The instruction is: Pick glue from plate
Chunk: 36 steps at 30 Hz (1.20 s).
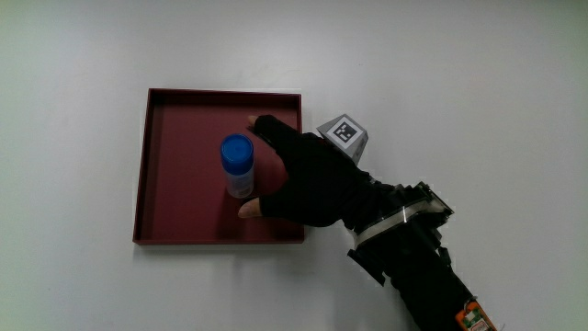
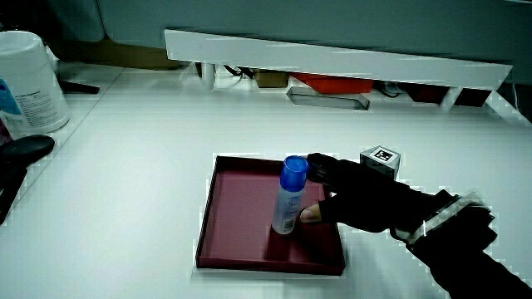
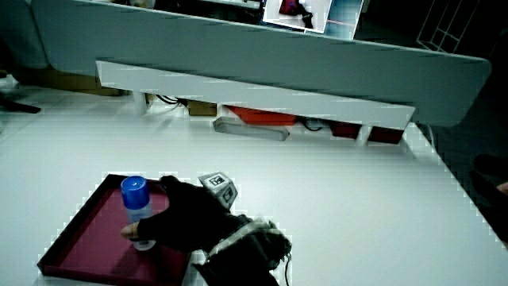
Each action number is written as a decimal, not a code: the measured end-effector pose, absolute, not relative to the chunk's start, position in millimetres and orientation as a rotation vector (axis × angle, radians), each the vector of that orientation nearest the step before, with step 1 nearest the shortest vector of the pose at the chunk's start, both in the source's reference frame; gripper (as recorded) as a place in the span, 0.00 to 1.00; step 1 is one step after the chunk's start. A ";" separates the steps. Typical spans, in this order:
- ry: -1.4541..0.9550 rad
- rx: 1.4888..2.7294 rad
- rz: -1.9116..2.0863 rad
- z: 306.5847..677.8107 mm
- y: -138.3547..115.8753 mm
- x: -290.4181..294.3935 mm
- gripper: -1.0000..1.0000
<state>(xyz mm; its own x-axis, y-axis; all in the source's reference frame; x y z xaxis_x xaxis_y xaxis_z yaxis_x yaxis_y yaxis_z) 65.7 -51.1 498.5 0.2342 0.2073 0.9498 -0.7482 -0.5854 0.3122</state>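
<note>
The glue bottle (image 1: 238,166), white with a blue cap, stands upright near the middle of the dark red square plate (image 1: 184,138). The black-gloved hand (image 1: 268,171) reaches over the plate's rim and cups the bottle. The index finger curves past the cap and the thumb (image 1: 248,211) lies on the plate nearer to the person, with a small gap to the bottle. Both side views show the bottle (image 2: 290,196) (image 3: 136,208) upright with the hand (image 2: 353,199) (image 3: 184,211) beside it. The patterned cube (image 1: 344,133) sits on the hand's back.
A white tub (image 2: 29,79) and a dark object (image 2: 23,151) stand at the table's edge in a side view. A low white partition (image 2: 332,54) runs along the table's far edge, with small items (image 3: 254,127) at its foot.
</note>
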 end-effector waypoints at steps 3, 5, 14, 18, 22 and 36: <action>-0.534 1.689 1.484 505.8 -50.8 60.8 0.50; -0.531 1.680 1.491 504.0 -50.3 58.6 0.50; -0.514 1.693 1.599 505.1 -51.8 61.8 0.59; -0.510 1.740 1.660 505.6 -52.0 63.4 0.72; -0.506 1.791 1.687 505.8 -50.2 63.8 0.84; -0.531 1.813 1.748 499.7 -46.8 64.2 1.00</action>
